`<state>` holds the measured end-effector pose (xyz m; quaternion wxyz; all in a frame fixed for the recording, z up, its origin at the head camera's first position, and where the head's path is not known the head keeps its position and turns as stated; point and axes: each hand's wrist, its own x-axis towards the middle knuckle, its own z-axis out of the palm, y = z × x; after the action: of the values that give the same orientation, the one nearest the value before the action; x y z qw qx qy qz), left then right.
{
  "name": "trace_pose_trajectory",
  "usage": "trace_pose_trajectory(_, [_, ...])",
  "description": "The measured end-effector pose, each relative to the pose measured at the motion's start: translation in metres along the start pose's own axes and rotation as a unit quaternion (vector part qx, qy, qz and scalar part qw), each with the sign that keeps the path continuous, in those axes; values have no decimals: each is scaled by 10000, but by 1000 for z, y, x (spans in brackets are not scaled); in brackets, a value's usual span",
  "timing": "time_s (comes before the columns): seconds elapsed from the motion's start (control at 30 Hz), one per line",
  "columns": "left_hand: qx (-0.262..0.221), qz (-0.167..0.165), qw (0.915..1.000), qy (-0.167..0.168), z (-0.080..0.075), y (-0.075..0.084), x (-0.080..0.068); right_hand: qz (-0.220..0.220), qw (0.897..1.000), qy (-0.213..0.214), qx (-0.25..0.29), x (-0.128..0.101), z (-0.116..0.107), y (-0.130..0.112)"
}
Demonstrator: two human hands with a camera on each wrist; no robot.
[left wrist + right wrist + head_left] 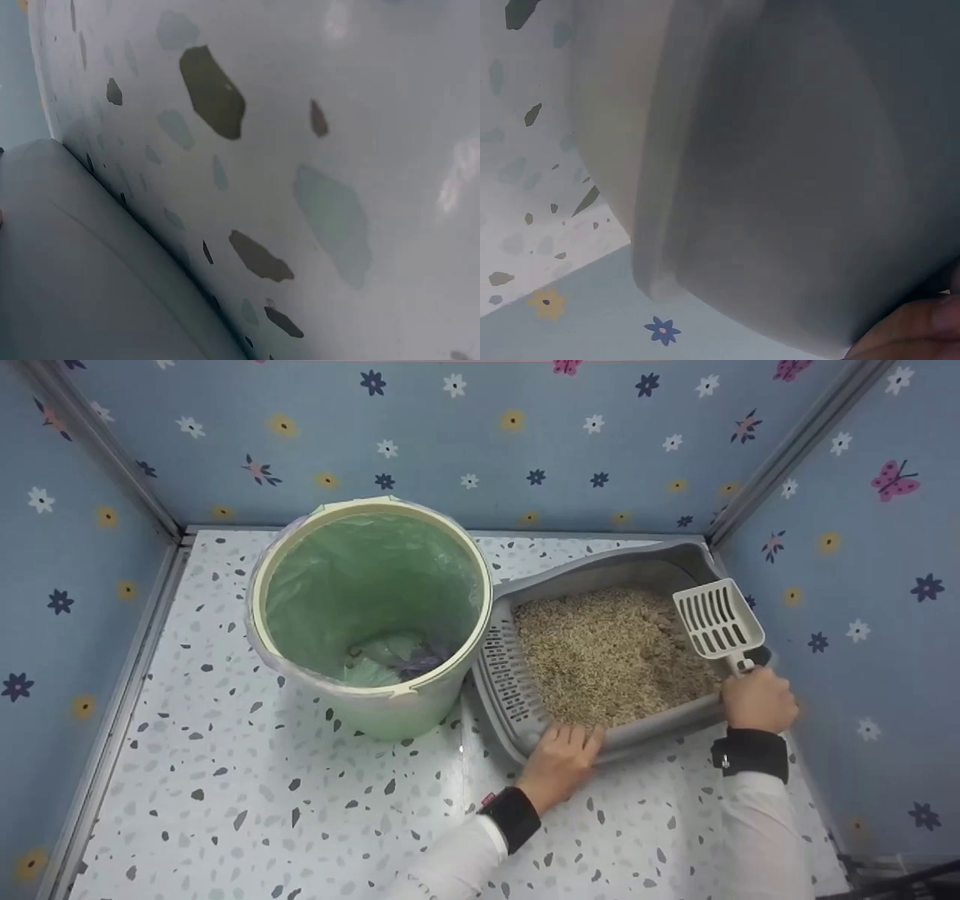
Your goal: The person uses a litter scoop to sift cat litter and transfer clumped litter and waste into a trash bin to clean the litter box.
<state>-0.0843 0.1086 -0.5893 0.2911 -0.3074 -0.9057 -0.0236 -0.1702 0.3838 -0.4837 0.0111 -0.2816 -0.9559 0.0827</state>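
Observation:
A grey litter box (660, 729) holds tan granular litter (611, 660), darker toward the right side. My left hand (561, 759) grips its near rim by the left corner, fingers over the edge. My right hand (759, 701) is at the box's near right corner, fist around the handle of a pale slotted litter scoop (742, 634). The scoop's head points up and away over the right rim, with no litter showing on it. In the left wrist view the box wall (97, 270) fills the lower left. Right fingers (915, 330) show beside the wall in the right wrist view.
A light green bin (397, 720) with a clear liner stands left of the box, close against it; crumpled plastic (382, 660) lies inside. Flower-patterned walls (465, 450) enclose the speckled floor (300, 810) at the back and both sides.

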Motion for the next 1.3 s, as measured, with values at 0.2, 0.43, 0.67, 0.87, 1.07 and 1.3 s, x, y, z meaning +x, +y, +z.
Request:
trace_pose_trajectory(0.2, [-169, 84, 9998, -16, 1, -6, -1, -35, 10000, 6, 27, -3, 0, 0])
trace_pose_trajectory(0.43, [-359, 335, 9986, -217, 0, -24, -4, 192, 9993, 284, 166, -20, 3, 2])
trace_pose_trajectory(0.67, [-622, 548, 9965, -86, 2, -44, -8, 70, 9931, 1134, 299, -40, 11, -4])
trace_pose_trajectory(0.87, [-718, 596, 9956, -96, 2, -54, -11, 23, 9911, 1295, 304, -48, 14, -5])
trace_pose_trajectory(1.07, [-793, 544, 9953, -88, 3, -53, -11, 220, 9948, 902, 420, -50, 13, -4])
trace_pose_trajectory(1.3, [-1464, 534, 9842, -846, -12, -61, -9, 4, 9983, 569, -81, -45, 5, -11])
